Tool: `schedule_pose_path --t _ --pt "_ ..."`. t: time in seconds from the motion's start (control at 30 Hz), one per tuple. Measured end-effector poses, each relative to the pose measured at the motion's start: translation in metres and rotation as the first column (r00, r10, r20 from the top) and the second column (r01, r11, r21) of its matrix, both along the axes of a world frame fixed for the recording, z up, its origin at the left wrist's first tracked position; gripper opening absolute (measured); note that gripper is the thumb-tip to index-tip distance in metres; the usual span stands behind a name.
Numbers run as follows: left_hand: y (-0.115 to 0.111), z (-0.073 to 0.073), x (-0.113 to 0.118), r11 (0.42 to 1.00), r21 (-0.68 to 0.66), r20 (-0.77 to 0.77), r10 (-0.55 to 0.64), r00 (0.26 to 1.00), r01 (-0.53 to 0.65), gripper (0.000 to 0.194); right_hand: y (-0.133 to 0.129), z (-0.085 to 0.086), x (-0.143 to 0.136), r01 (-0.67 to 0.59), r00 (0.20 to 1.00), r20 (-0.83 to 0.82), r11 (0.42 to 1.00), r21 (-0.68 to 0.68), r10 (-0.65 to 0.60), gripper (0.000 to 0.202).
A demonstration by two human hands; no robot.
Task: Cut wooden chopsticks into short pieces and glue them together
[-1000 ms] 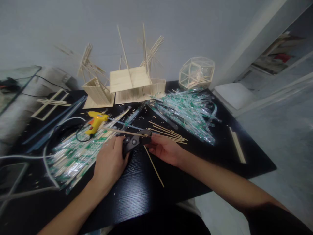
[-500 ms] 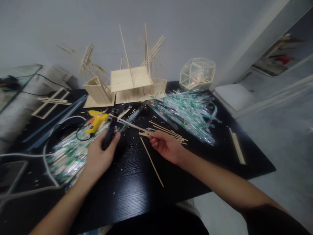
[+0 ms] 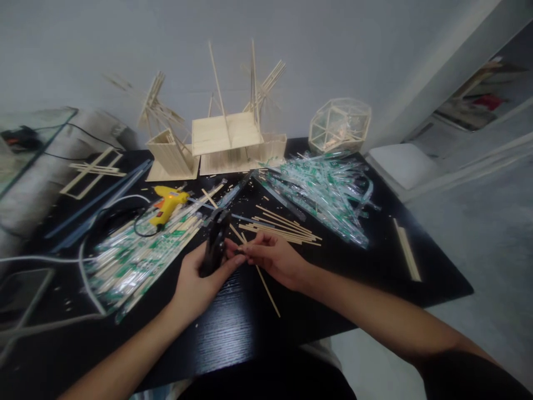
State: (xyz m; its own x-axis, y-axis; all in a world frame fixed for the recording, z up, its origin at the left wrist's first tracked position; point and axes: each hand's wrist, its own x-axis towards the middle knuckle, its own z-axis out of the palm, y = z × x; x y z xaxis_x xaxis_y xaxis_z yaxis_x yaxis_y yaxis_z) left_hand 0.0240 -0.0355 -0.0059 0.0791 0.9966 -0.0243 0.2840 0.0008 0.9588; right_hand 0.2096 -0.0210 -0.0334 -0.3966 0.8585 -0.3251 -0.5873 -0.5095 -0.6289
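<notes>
Closer together than half a second ago, the left hand (image 3: 194, 289) and right hand (image 3: 283, 261) now meet near the centre of the frame, suggesting close work at one spot. Beneath them spreads the dark bench (image 3: 333, 294). The left grip is closed around a black cutter (image 3: 215, 239), held upright, thumb angled right; the right fingers bend inward to the thumb's tip, their hold impossible to tell. One thin stick (image 3: 208, 198) slants behind the cutter.
</notes>
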Motion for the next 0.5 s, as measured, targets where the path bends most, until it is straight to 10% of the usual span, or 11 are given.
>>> schedule_pose_path --t 0.5 --pt "0.0097 -0.0015 -0.0011 0.999 0.002 -0.042 0.052 0.998 -0.052 0.027 -0.0003 0.0019 0.0033 -0.279 0.959 0.032 0.959 -0.057 0.281 0.037"
